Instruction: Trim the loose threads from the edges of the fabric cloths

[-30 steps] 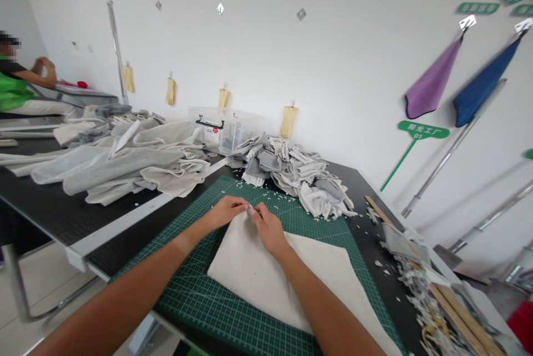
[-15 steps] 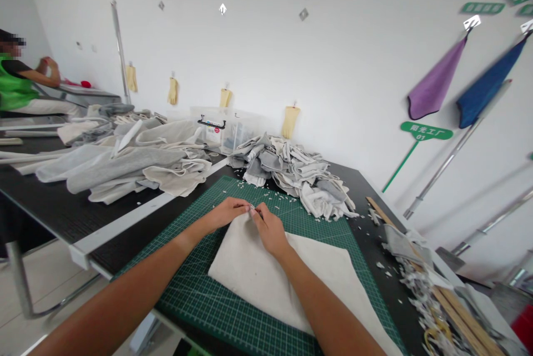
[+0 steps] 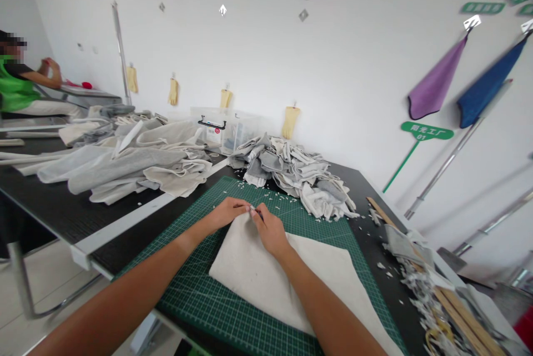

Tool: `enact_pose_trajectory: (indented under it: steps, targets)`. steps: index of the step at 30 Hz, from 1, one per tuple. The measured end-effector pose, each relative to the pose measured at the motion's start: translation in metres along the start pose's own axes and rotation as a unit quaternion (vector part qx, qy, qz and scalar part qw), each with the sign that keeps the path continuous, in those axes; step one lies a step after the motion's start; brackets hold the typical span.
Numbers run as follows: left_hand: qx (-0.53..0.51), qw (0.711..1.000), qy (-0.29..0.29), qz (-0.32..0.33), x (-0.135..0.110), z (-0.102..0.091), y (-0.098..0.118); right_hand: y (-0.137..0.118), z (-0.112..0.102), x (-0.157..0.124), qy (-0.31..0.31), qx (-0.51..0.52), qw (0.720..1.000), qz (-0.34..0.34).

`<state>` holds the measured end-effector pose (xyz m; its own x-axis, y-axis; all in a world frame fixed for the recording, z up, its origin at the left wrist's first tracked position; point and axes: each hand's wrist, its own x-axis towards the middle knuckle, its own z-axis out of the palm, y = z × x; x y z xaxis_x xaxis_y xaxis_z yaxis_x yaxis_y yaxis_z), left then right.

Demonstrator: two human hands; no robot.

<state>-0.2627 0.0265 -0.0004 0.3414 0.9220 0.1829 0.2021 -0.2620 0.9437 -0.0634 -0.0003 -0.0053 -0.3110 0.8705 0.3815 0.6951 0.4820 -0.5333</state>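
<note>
An off-white cloth [image 3: 250,267] lies spread on a green cutting mat [image 3: 195,289], its far corner raised between my hands. My left hand [image 3: 228,212] is closed in a pinch on that corner. Close beside it, my right hand [image 3: 270,229] grips a small tool [image 3: 253,209] with a silvery tip and a dark part. Its kind is too small to make out. The fingertips of both hands nearly meet at the cloth's corner, and my right forearm crosses over the cloth.
Grey and white cloth pieces [image 3: 291,170] are heaped past the mat, with scraps around. Larger cloths [image 3: 125,161] pile up at left, before a clear plastic box [image 3: 233,128]. Wooden strips [image 3: 462,317] and yellow-handled scissors [image 3: 439,339] lie right. A person [image 3: 20,86] sits far left.
</note>
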Motion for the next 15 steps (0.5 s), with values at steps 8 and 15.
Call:
enact_pose_trajectory:
  steps: [8, 15]
  targets:
    - [-0.034, 0.999, -0.001, -0.022, -0.0014, 0.0018, -0.0008, -0.0005, -0.0004, -0.0008, -0.004, -0.015, 1.000, -0.009]
    - [-0.055, 0.998, 0.002, -0.028, -0.0021, 0.0037, -0.0016, -0.0017, -0.0020, -0.0011, -0.006, -0.017, 1.000, -0.007]
